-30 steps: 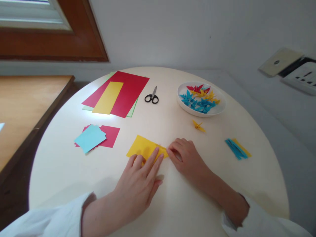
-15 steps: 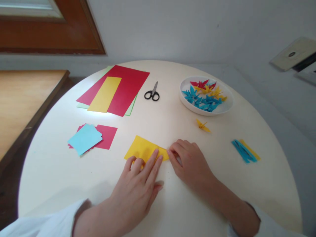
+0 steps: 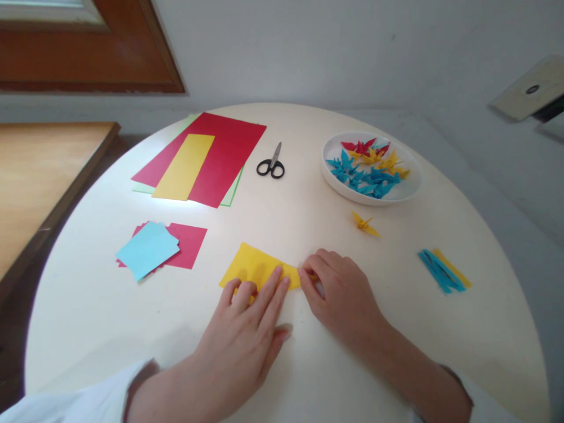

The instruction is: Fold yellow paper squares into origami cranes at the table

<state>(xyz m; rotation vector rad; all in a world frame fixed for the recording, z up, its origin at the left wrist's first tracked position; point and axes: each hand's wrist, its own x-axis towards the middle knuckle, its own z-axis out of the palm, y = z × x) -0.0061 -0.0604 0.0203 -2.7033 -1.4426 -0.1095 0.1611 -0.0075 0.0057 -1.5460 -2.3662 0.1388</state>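
A piece of yellow paper (image 3: pixel 253 258) lies flat on the white round table near its front middle. My left hand (image 3: pixel 251 323) rests over its lower edge, fingers stretched out and pressing it down. At the paper's right end my right hand (image 3: pixel 339 288) is closed, thumb and fingers pinching the yellow paper there. Its pinched corner is mostly hidden under the fingers. Just beyond the right hand sits a folded yellow paper crane (image 3: pixel 365 224).
A white dish (image 3: pixel 328 179) holds several red, yellow and blue paper cranes. Black-handled scissors (image 3: pixel 273 164) lie mid-table. Large red sheets (image 3: pixel 233 147) with a yellow strip (image 3: pixel 185 167) are at back left. Blue squares (image 3: pixel 150 249) lie left; blue and yellow strips (image 3: pixel 440 271) lie right.
My view has shifted slightly. Both hands stay nearly in place on the yellow paper; the raised fold line along its upper right edge looks flatter now.
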